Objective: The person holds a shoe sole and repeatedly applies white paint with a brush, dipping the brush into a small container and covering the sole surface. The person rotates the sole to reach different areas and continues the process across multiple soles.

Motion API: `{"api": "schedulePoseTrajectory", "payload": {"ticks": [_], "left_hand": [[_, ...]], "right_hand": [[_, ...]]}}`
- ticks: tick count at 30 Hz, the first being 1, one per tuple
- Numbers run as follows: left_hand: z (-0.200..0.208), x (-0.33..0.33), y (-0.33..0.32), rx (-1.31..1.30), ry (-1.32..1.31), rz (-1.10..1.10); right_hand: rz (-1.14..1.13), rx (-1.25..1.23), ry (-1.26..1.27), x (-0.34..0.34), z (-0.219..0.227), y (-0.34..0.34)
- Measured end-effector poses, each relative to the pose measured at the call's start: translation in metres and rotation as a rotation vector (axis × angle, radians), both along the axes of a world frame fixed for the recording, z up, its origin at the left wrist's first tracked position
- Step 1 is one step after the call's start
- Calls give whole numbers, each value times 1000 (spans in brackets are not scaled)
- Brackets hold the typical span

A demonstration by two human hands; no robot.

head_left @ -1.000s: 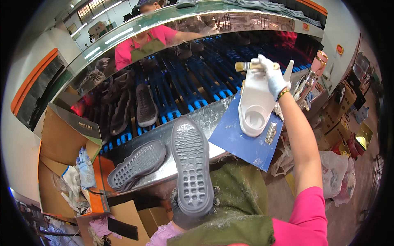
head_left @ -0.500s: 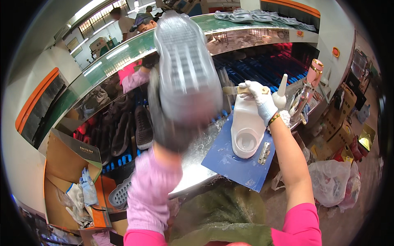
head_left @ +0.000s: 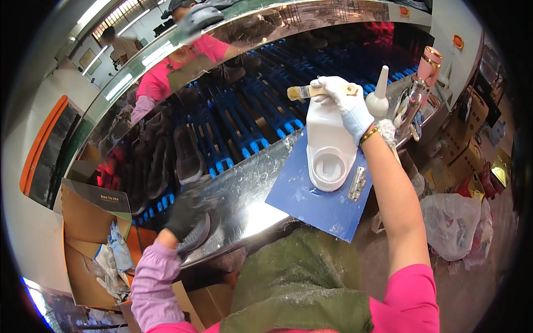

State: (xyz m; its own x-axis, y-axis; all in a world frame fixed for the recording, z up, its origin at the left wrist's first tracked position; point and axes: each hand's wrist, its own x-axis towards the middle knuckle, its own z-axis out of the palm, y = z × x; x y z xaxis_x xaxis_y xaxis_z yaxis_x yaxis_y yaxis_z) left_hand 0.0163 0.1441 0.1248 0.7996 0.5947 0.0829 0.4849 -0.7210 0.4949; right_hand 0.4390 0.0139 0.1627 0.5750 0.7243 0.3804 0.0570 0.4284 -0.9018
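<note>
"On the metal ledge (head_left: 240,182), what does your left hand (head_left: 189,213) have?"

"I can't tell whether its grip is wide or narrow; the black glove is blurred. It is low over the sole (head_left: 200,235) at the ledge's left part and hides much of it."

"Touching it?"

"Too blurred to say. My forearm behind it wears a purple sleeve (head_left: 152,283)."

"And your right hand (head_left: 338,99)?"

"Closed on the brush (head_left: 300,92). My white-gloved fingers hold it by the handle, bristles pointing left, at the far end of the pot (head_left: 328,129)."

"Where is that pot?"

"On the blue board (head_left: 297,188), which juts past the ledge's near edge. It is white, its round opening toward me, and a small metal piece (head_left: 357,183) lies just right of it."

"What else is close?"

"Right of my right hand, the squeeze bottle (head_left: 378,102) points its nozzle up, with a pink-topped flask (head_left: 428,69) beyond it. Past the ledge, blue rods (head_left: 229,130) run away from me, dark soles (head_left: 187,155) at their left."

"And beside your left arm?"

"A box (head_left: 76,266) with gloves (head_left: 120,248) in it. Well off to the right is a clear bag (head_left: 449,227). Across my lap lies a green apron (head_left: 294,277)."
</note>
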Motion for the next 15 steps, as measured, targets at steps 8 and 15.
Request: {"api": "schedulePoseTrajectory", "payload": {"ticks": [8,15], "left_hand": [[-64,-197,25,91,502,457],[-80,-151,-20,262,366,-34]], "right_hand": [[-26,-13,-35,6,-5,5],[-44,90,-24,-27,-21,-7]]}}
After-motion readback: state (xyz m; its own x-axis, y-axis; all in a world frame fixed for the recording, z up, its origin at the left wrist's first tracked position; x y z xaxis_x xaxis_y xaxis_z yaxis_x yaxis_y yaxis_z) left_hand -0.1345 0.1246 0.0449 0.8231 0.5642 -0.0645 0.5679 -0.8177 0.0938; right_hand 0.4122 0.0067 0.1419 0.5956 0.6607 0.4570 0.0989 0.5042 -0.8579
